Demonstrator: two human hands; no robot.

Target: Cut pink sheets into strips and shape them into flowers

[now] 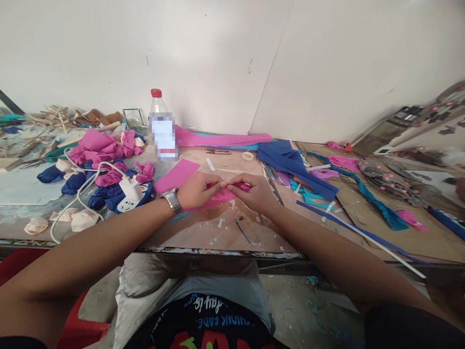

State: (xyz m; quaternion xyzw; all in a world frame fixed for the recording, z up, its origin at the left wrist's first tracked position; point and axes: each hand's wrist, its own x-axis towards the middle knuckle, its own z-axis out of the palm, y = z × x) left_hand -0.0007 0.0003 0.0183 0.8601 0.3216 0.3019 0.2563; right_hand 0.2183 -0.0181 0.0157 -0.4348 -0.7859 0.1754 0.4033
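Above the worktable (203, 232), my left hand (196, 190) and my right hand (252, 194) meet with thumbs and fingertips pinched together. Between them is a strip of bright pink crepe paper (221, 198), gripped along its upper edge, its lower part hanging toward the tabletop. Part of the strip is hidden behind my fingers. A separate flat pink piece (179, 175) lies just beyond my left wrist, which wears a metal watch (172, 200). Small scissors or snips (219, 152) and a roll of tape (247, 155) lie beyond my hands.
Pink crumpled rosettes (98, 145) and dark blue ones (74, 183) crowd the left, around a power strip (136, 201) with a white plug and cable. A phone (164, 138) leans on a red-capped bottle (156, 99). Blue strips (298, 167) and a white stick (378, 240) lie right.
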